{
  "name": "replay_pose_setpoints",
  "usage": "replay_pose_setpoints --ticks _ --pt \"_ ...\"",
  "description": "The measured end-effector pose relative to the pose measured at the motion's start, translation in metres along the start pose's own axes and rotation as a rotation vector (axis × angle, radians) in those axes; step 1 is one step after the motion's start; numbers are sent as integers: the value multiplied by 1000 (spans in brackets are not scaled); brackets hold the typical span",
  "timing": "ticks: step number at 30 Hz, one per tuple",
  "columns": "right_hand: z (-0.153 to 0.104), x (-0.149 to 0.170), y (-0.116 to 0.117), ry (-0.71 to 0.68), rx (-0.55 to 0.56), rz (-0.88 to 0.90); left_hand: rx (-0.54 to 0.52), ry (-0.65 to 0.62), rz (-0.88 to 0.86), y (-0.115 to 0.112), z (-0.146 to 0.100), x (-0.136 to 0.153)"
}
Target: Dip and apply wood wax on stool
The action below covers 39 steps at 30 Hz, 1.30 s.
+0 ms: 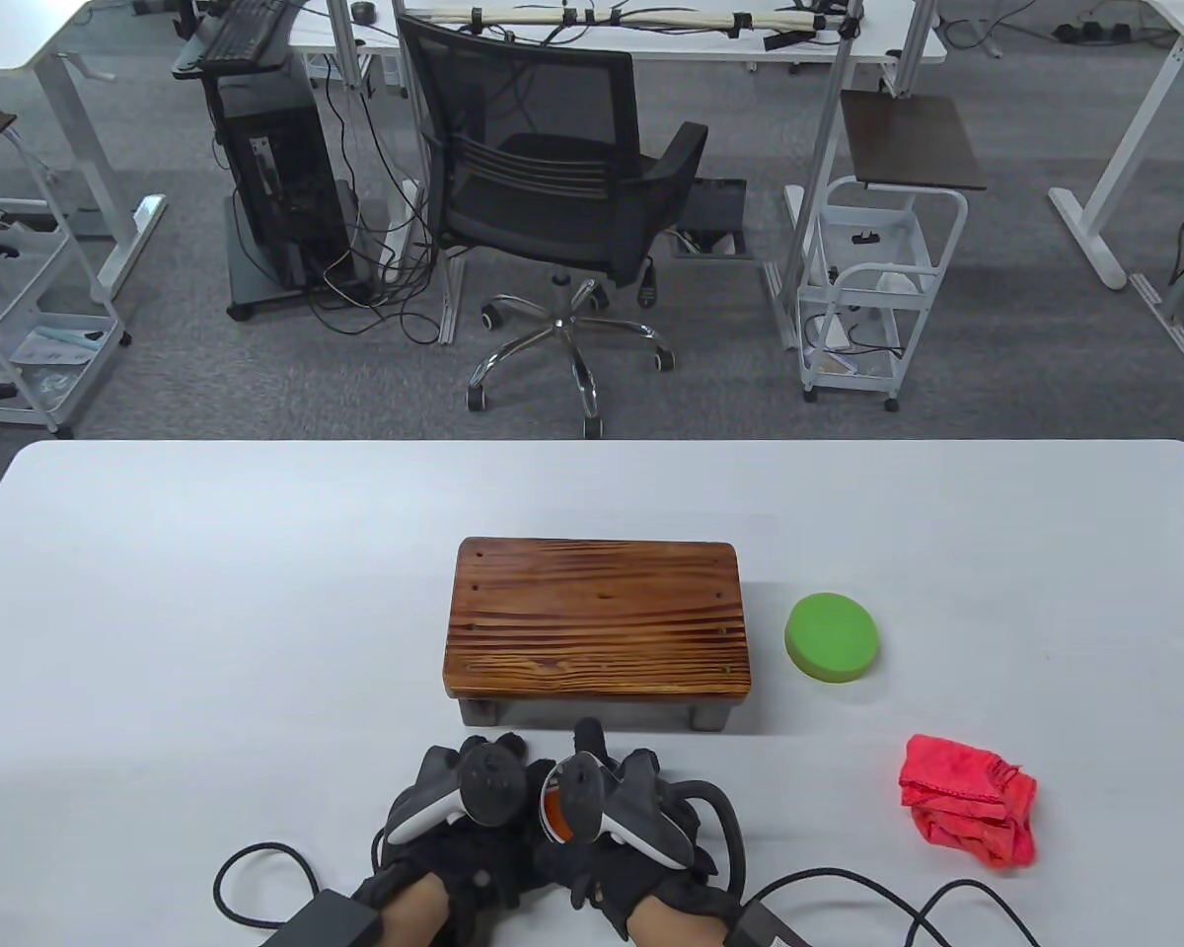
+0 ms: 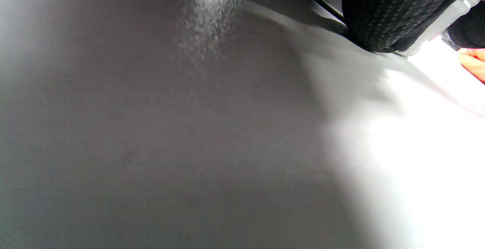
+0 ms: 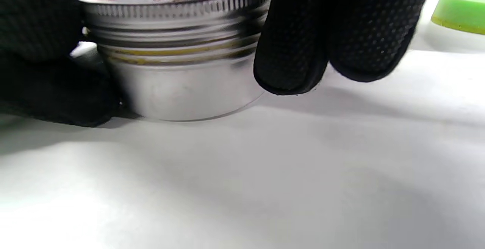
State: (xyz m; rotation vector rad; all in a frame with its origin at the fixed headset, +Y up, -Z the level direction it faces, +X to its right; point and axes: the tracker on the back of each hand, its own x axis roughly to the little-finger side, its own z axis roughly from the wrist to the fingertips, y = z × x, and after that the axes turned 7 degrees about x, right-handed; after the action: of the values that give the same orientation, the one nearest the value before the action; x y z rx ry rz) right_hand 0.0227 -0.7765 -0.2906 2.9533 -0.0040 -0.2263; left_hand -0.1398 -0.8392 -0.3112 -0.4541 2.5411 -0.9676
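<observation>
Both hands at the near edge of the bench (image 1: 207, 552) — left hand (image 1: 454, 819) and right hand (image 1: 631, 819) curled round the wax tin (image 3: 178, 52), stool (image 1: 597, 617) just beyond. Lid sticks, tin could skid — or tip.

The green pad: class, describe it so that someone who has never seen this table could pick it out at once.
Start at the wooden stool in the middle of the white table. Just off the stool's right end lies the green pad, flat on the table and apart from the stool. It is a round, thick, bright green disc, unlike the crumpled pink-red cloth nearer the person.
</observation>
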Motion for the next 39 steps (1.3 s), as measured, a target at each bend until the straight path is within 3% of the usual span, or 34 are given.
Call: replay_pose_setpoints --ticks 11,25,31,39 --pt "2 3 3 -59 38 30 -12 -6 -26 1 1 0" --pt "6 10 4 -115 -53 99 6 -14 -9 0 1 1" --pt "1 2 0 -18 6 11 6 -10 -2 0 0 1" --pt "3 -2 2 -49 65 8 10 -12 -21 1 0 4"
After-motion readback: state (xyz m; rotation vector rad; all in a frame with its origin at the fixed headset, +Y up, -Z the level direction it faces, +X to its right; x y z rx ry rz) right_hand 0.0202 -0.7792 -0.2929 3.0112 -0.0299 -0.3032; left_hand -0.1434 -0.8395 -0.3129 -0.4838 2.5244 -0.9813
